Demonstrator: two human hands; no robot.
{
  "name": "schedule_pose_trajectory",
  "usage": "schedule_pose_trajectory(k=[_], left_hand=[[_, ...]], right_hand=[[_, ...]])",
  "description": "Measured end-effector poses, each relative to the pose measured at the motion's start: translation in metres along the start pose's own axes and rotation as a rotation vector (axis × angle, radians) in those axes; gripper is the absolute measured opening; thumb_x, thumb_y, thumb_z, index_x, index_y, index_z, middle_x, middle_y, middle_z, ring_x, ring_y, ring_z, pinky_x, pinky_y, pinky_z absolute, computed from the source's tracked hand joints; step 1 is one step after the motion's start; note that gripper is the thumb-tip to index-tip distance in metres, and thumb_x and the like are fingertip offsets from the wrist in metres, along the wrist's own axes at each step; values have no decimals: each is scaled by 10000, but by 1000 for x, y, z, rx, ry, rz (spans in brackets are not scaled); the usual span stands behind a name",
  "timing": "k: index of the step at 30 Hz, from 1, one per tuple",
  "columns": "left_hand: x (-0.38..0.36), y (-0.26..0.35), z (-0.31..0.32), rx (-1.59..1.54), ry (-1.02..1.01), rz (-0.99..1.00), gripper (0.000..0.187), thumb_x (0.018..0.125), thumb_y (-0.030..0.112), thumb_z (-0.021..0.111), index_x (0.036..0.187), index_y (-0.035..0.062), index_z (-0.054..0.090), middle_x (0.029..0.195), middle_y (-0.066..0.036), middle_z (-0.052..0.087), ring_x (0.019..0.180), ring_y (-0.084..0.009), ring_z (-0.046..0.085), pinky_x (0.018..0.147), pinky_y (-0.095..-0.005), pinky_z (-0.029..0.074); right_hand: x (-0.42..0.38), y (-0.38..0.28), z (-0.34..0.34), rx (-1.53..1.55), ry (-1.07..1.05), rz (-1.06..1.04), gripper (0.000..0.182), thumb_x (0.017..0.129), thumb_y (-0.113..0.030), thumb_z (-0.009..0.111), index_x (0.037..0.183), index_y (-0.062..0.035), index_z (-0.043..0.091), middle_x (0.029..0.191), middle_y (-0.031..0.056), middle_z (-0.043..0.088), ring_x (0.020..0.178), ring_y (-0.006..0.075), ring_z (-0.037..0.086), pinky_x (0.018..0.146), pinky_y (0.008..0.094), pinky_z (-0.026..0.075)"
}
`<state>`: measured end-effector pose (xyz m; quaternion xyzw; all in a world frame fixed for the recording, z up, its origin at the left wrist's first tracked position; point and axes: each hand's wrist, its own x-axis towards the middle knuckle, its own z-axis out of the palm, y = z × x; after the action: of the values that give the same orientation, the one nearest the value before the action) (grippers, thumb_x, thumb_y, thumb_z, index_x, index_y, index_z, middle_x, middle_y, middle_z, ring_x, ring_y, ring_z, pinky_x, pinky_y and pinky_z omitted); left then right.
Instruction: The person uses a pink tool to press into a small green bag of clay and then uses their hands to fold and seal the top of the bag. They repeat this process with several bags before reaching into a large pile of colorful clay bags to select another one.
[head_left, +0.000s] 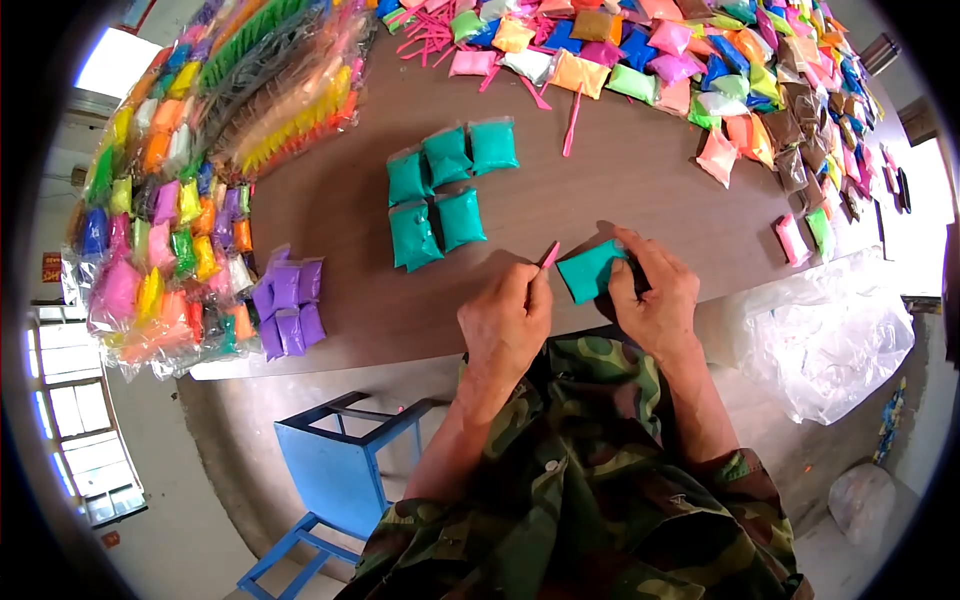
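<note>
My left hand (508, 312) is closed around a pink plastic stick (551, 254), whose tip pokes out past the thumb. With thumb and fingers, my right hand (655, 293) grips a teal packet (590, 272) near the table's front edge. The stick's tip is close to the packet's left side; they look apart. Several more teal packets (462, 218) lie in two rows on the brown table (345, 190), ahead and to the left of my hands. Their contents look soft, in clear film.
At the back right is a heap of colourful packets (670, 68), with pink sticks (430, 32) beside it. Bagged packets (165, 250) fill the left end, near purple packets (288, 305). Below are a blue chair (335, 465) and, at right, a clear plastic bag (825, 340).
</note>
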<state>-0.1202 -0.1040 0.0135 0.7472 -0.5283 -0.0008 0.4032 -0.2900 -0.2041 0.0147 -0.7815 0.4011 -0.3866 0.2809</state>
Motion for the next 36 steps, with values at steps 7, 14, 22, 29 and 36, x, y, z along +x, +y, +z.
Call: schedule_pose_trajectory(k=[7,14,22,29,36], left_hand=[[-6,8,-8,-163,-50,-86,84,926,79,797,906,62,717,647,-89,622,506,-196,576,495,-336,446],[-2,3,-3,-56,-65,-181,93,938,129,779,910,108,694,773,-88,701,633,-315,689,552,-421,529],[0,13,2,46,-98,37,132,936,136,788,879,87,679,728,-100,694,620,-338,676,562,-431,527],[10,20,5,-246,-55,-7,120,935,113,803,901,70,697,712,-110,695,598,-300,689,550,-396,509],[19,16,7,-33,-204,-4,150,989,199,725,889,97,678,756,-103,711,682,-355,705,591,-467,535]], right_hand=[[-1,-4,-2,55,10,14,311,885,-82,711,1194,-74,746,866,129,692,707,322,681,631,389,536],[-1,-4,-1,-28,35,-7,294,882,-73,717,1175,-74,740,892,128,708,746,330,699,654,404,550],[-2,1,5,-65,96,-22,378,879,-99,753,1253,-75,705,1005,139,766,857,319,755,732,387,593],[0,-9,1,19,12,193,405,885,-131,789,1275,-86,690,939,136,769,765,307,748,693,386,585],[0,-3,4,-15,44,120,392,879,-145,814,1249,-87,699,914,135,773,744,301,745,675,388,578]])
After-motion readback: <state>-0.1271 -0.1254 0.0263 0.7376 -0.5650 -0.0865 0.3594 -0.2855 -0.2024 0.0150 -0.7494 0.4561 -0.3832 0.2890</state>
